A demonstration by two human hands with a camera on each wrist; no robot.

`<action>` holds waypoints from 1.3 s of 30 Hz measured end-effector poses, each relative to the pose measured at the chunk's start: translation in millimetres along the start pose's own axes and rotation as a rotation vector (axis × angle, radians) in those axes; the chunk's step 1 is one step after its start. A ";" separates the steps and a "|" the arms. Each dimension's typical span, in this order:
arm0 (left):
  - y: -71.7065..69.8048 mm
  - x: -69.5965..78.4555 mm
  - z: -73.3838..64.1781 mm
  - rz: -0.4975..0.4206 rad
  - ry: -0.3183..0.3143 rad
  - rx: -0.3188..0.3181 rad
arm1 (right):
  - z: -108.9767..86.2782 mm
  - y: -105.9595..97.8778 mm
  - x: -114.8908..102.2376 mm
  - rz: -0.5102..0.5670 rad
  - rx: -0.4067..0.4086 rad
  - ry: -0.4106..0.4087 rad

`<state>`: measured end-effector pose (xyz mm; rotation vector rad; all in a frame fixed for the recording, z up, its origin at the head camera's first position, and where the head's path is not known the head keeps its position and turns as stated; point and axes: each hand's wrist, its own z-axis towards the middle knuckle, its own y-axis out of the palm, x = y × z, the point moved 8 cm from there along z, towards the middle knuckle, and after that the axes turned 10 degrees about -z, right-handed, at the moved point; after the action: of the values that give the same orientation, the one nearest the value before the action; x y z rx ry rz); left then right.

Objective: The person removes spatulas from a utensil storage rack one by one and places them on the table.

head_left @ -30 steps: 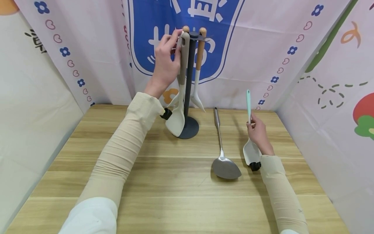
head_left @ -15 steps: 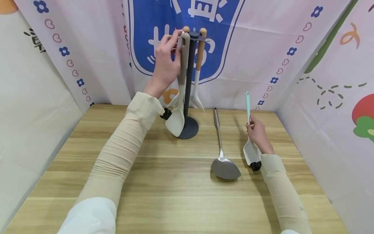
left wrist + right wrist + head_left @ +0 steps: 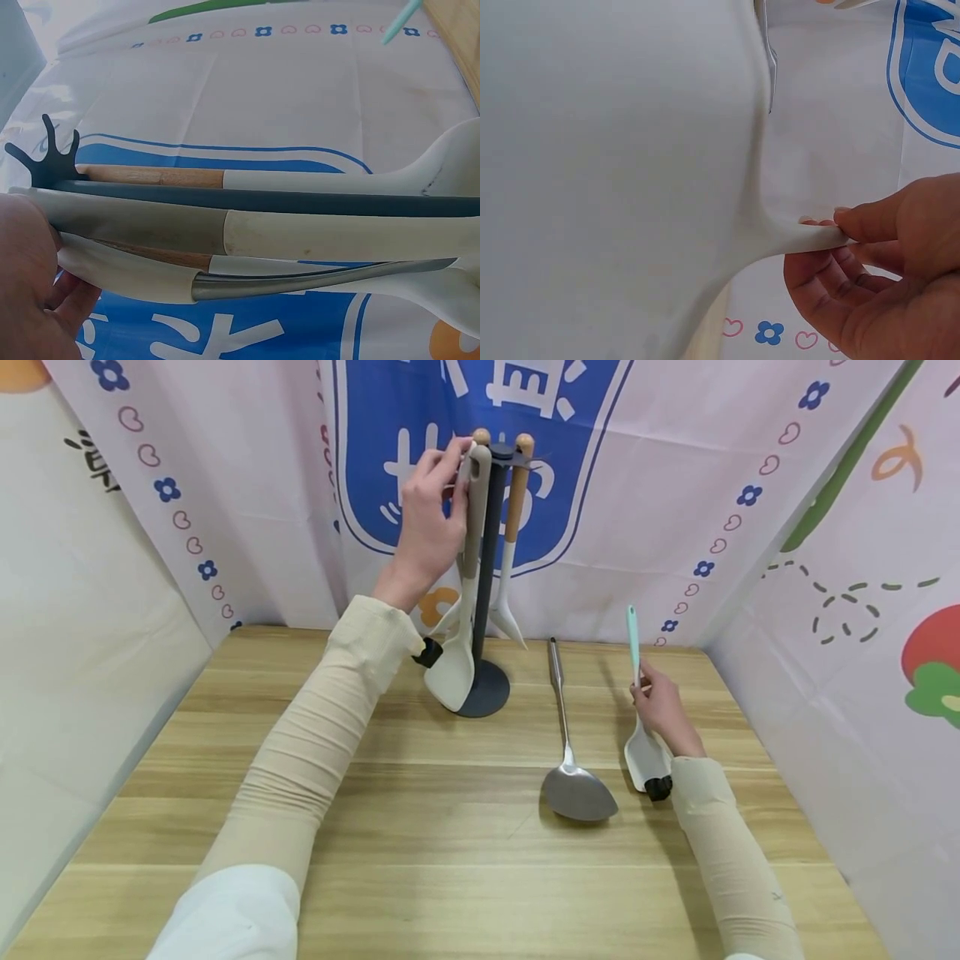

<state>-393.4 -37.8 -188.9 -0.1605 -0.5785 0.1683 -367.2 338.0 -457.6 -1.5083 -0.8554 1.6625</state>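
Wooden table point(image 3: 435, 835); teal-handled spatula point(image 3: 645, 754) tipped lower in pinching right grip point(image 3: 665, 704), left grip point(image 3: 431, 518) pinching white-handled utensil point(image 3: 176, 285)

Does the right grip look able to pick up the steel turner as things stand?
Probably not right away: the right grip holds the mint-handled spatula. The way looks free, though: nothing else visible stands between that grip and the steel turner, lying to its left on the table.
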 end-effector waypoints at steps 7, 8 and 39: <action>0.0 0.1 0.0 0.003 0.021 0.002 | -0.1 2.7 1.2 -0.002 -0.007 0.005; 0.1 -0.2 0.2 0.005 0.019 0.000 | -0.1 3.1 1.2 -0.003 -0.011 0.006; 0.2 0.1 0.3 -0.009 -0.016 0.005 | 2.9 20.0 4.7 -0.105 -0.146 0.036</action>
<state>-393.5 -37.6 -188.7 -0.1516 -0.5942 0.1627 -371.9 331.7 -476.8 -1.5580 -1.0371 1.5204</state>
